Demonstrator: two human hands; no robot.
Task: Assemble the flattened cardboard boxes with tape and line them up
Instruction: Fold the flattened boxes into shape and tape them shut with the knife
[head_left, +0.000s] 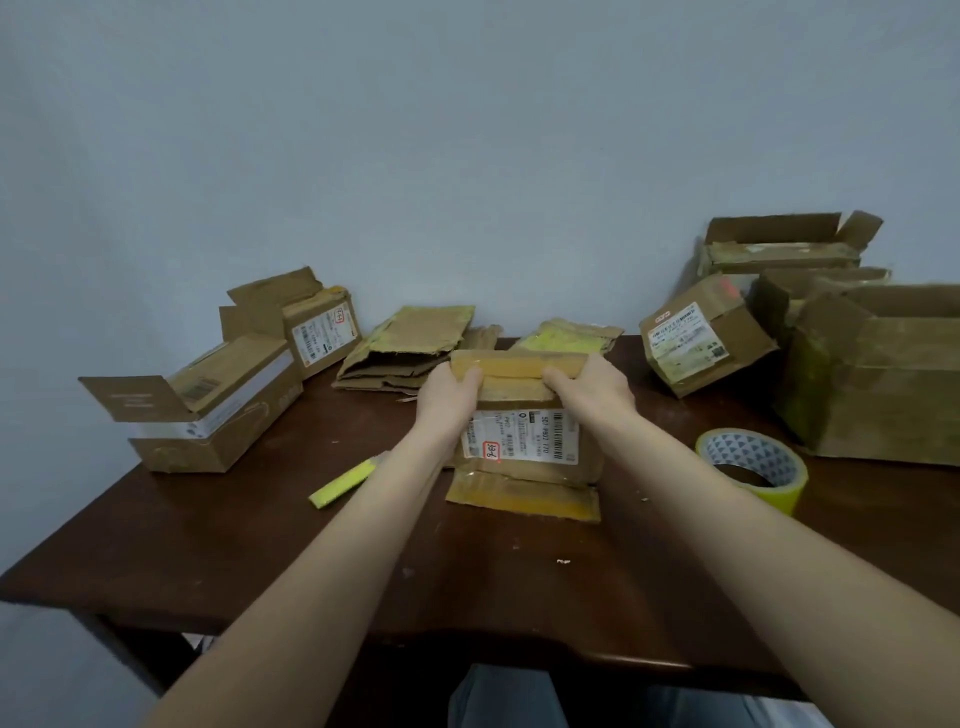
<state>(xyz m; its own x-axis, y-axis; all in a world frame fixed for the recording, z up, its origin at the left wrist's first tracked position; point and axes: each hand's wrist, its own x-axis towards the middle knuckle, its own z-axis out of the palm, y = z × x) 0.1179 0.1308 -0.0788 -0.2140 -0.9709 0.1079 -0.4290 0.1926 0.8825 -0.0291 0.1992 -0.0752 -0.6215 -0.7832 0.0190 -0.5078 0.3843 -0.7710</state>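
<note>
Pale blue-grey wall (467, 130) backs a dark brown worktop (260, 545). Both hands reach to its middle and grip the far flap of a labelled box (524, 447). The left hand (449, 395) has its fingers curled round the flap's left end, and the right hand (589, 387) has its fingers curled round the right end. The box lies just nearer than the hands, label up, its near flap flat on the worktop. Just beyond the left hand lies a stack of flats (410, 348), and one more flat (571, 332) lies just beyond the right hand. Right of the right forearm a tape roll (753, 467) rests on the worktop, apart from the box. Left of the left forearm lies a yellow-green strip (345, 480); what it is I cannot tell. Well left of the left hand stand two open boxes (208, 410). Well right of the right hand stands a cluster (878, 374) of more boxes, the nearest one tilted.
</note>
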